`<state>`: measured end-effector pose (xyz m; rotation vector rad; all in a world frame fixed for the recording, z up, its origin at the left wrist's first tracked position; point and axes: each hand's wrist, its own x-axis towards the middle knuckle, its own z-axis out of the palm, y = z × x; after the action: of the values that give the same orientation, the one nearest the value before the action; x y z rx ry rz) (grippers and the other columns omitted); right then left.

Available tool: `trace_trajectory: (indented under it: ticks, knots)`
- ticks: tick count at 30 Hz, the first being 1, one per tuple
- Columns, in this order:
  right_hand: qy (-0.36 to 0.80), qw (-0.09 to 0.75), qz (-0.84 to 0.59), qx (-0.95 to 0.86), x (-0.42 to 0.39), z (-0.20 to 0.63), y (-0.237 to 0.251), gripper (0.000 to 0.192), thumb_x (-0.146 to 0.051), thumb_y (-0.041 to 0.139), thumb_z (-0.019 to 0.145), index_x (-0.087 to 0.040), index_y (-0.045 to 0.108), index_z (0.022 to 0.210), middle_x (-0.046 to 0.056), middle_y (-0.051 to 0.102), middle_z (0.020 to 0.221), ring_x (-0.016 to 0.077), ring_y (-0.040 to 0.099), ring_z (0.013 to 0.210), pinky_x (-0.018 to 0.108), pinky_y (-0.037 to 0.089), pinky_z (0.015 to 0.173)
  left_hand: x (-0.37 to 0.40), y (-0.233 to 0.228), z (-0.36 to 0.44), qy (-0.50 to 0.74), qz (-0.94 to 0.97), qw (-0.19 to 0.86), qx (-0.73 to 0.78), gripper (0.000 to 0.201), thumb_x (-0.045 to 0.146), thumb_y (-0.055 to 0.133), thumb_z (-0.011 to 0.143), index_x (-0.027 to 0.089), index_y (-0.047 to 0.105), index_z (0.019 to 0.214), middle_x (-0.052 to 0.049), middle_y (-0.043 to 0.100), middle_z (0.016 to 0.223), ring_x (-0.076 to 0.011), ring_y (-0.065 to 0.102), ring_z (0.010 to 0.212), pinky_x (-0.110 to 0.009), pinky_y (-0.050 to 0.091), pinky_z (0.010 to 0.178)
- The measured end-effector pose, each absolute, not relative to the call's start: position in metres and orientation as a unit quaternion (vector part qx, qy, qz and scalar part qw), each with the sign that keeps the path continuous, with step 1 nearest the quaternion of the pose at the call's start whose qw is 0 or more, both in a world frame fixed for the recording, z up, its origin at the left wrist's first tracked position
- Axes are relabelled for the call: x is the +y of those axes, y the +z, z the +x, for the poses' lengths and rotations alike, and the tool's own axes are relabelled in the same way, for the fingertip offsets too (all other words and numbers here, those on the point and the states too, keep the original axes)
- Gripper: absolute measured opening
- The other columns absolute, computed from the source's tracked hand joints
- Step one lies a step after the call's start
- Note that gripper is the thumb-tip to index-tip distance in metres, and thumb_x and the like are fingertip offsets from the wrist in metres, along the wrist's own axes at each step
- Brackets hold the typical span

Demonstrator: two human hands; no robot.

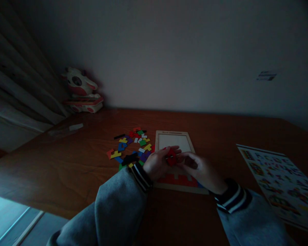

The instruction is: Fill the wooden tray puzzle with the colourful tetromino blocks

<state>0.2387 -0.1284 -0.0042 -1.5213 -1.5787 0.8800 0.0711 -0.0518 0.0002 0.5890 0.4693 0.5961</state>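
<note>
A wooden puzzle frame (pixel 173 133) lies on the brown table, its far part a bare white field and its near row filled with red and blue pieces (pixel 177 179). Over the frame's middle my left hand (pixel 159 162) and my right hand (pixel 199 169) meet, both pinching a red puzzle piece (pixel 171 156) between their fingertips. A loose heap of coloured puzzle pieces (pixel 133 145) lies just left of the frame, beside my left wrist. Both my sleeves are grey with striped cuffs.
A printed sheet of puzzle patterns (pixel 279 181) lies at the right of the table. A white and pink toy (pixel 82 90) stands in the far left corner by the curtain. A small clear wrapper (pixel 66 129) lies at the left. The room is dim.
</note>
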Motion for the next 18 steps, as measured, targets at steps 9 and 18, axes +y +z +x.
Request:
trace_trajectory:
  ticks: [9, 18]
  knots:
    - [0.342, 0.387, -0.590, -0.620, -0.128, 0.234, -0.005, 0.031, -0.052, 0.060, 0.086, -0.023, 0.060, 0.097, 0.000, 0.063, 0.079, 0.0121, 0.056, 0.054, 0.027, 0.047, 0.050, -0.059, 0.004, 0.073, 0.319, 0.270, 0.882, 0.216, 0.028, 0.030, 0.051, 0.096, 0.016, 0.061, 0.119, -0.015, 0.055, 0.130, -0.0226, 0.063, 0.103, -0.035, 0.051, 0.083]
    - [0.349, 0.411, -0.574, -0.616, -0.126, 0.260, -0.007, 0.040, -0.049, 0.064, 0.084, -0.023, 0.058, 0.114, 0.004, 0.068, 0.096, 0.0176, 0.065, 0.085, 0.032, 0.054, 0.075, -0.044, 0.005, 0.065, 0.397, 0.410, 0.762, 0.305, 0.029, 0.033, 0.055, 0.092, 0.018, 0.070, 0.112, -0.007, 0.062, 0.101, -0.0143, 0.056, 0.086, -0.023, 0.047, 0.072]
